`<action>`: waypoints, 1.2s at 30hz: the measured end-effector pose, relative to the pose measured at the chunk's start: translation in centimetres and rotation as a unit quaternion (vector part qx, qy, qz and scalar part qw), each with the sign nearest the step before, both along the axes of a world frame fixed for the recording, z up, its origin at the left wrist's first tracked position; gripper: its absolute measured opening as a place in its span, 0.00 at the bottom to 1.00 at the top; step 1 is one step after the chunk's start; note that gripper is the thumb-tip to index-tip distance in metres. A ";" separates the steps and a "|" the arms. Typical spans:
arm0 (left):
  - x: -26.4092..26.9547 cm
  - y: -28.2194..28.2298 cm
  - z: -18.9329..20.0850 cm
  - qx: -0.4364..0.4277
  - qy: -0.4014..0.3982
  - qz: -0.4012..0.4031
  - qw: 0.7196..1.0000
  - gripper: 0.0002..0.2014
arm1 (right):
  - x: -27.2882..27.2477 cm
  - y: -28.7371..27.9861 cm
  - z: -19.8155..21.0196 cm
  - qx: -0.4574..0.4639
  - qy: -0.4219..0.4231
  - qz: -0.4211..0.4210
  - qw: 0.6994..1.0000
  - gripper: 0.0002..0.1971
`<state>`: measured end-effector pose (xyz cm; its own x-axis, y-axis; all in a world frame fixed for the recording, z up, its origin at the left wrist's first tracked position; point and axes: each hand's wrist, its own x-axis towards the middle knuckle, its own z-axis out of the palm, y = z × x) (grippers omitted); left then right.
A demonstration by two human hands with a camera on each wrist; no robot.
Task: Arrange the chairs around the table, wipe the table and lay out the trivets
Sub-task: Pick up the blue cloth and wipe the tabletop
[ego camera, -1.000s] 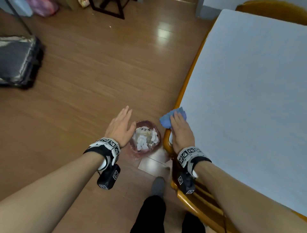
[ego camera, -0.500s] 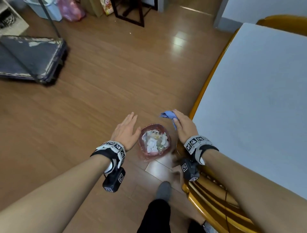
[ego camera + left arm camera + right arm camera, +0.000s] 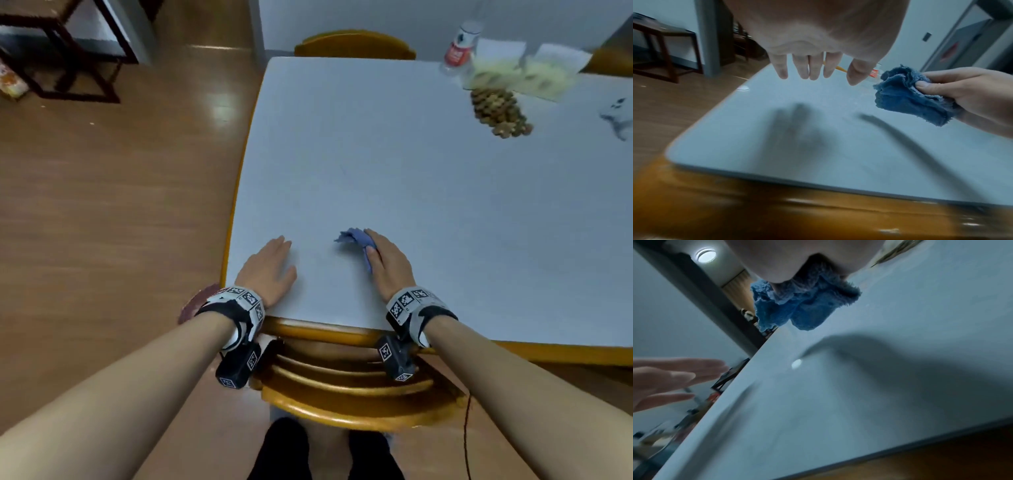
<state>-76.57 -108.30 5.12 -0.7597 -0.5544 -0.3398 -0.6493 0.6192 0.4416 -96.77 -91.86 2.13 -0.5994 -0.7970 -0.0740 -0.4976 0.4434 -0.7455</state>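
The right hand [image 3: 385, 263] pinched a crumpled blue cloth [image 3: 906, 95] betw. thumb and fingers, just above the near part of the table [image 3: 394, 178]; the left hand [image 3: 267, 269] hovered beside it, fingers straight, holding nothing. Risk, as a guess: the cloth was bunched, so a wipe could cover only a narrow strip and miss the near corner, and a wide sweep to the far right could push the trivets [image 3: 498, 109] or tip the bottle [image 3: 460, 44]. The cloth looked soft and fluffy w/ frayed edges; the tabletop was smooth, pale grey, w/ rounded corners and a glossy wood rim. The trivets seemed made of small brown wooden beads. A curved wooden chair [image 3: 342, 387] stood at the near edge.
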 end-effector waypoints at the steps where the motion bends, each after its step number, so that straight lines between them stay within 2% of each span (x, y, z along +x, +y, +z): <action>1: -2.0 1.4 0.1 -0.004 -0.010 -0.020 1.000 0.30 | -1.6 2.2 0.4 -0.009 -0.005 -0.018 1.000 0.19; 5: -9.4 7.7 0.4 -0.009 -0.035 -0.088 0.995 0.32 | -7.6 10.7 0.8 -0.028 -0.012 -0.094 0.995 0.19; 11: -19.8 17.9 -0.2 -0.014 -0.053 -0.167 0.984 0.35 | -16.4 22.9 0.3 -0.004 -0.010 -0.197 0.980 0.18; 18: -28.9 25.4 -1.8 -0.044 -0.068 -0.251 0.965 0.41 | -24.1 33.8 -0.3 0.022 0.063 -0.308 0.949 0.19; 19: -29.8 25.9 -2.0 -0.050 -0.077 -0.257 0.962 0.42 | -24.7 34.7 -0.8 0.056 0.072 -0.305 0.948 0.21; 21: -31.1 26.5 -2.2 -0.057 -0.098 -0.262 0.958 0.45 | -25.5 35.5 -2.1 0.212 0.091 -0.223 0.947 0.23; 23: -31.8 26.8 -2.4 -0.060 -0.113 -0.266 0.956 0.47 | -25.2 35.5 -4.3 0.342 0.102 -0.139 0.924 0.22; 25: -32.3 26.9 -2.8 -0.065 -0.122 -0.278 0.951 0.47 | -24.9 35.5 -6.3 0.368 0.107 -0.125 0.915 0.27; 28: -33.5 26.8 -3.2 -0.073 -0.117 -0.302 0.943 0.47 | -25.5 35.4 -8.3 0.427 0.170 -0.112 0.881 0.45; 29: -34.2 26.9 -3.3 -0.073 -0.110 -0.308 0.942 0.47 | -26.1 35.5 -8.5 0.440 0.179 -0.112 0.873 0.46; 32: -36.5 27.1 -3.5 -0.067 -0.091 -0.312 0.943 0.47 | -27.8 35.6 -7.9 0.460 0.178 -0.110 0.863 0.39; 36: -39.5 27.4 -3.9 -0.061 -0.078 -0.309 0.946 0.47 | -30.7 36.2 -6.9 0.413 0.148 -0.182 0.880 0.34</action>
